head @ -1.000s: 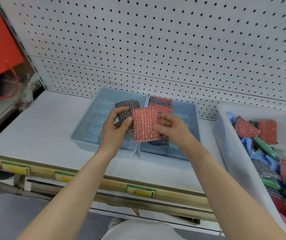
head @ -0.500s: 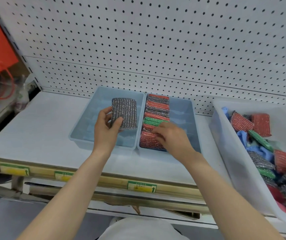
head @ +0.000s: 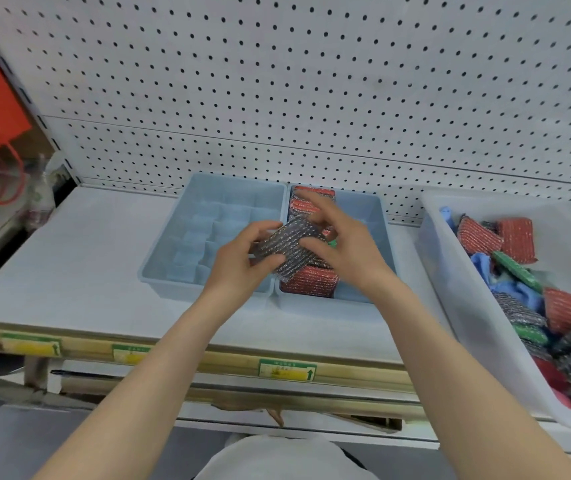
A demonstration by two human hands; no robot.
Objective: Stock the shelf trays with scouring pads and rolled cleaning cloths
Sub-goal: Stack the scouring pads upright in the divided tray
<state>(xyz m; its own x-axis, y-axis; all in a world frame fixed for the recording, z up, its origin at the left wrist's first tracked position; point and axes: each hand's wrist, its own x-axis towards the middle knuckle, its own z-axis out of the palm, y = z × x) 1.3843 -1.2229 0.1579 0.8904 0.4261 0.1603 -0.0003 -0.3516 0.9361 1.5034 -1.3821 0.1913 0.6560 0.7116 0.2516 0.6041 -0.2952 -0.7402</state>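
Grey glittery scouring pad (head: 287,249) (tilted): left hand (head: 239,268) fingers gripping, right hand (head: 346,251) fingers spread, touching.

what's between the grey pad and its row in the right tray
Only the person's own right hand, over the row of pads in the right tray and touching the grey pad that the left hand holds. Nothing else visible.

The left grip (head: 242,261) holds a dark grey metallic rectangular scouring pad (head: 287,242), tilted, over the left side of the right-hand pale blue plastic tray (head: 363,209). The right grip (head: 346,247) touches the pad's right edge with its thumb, fingers spread above.
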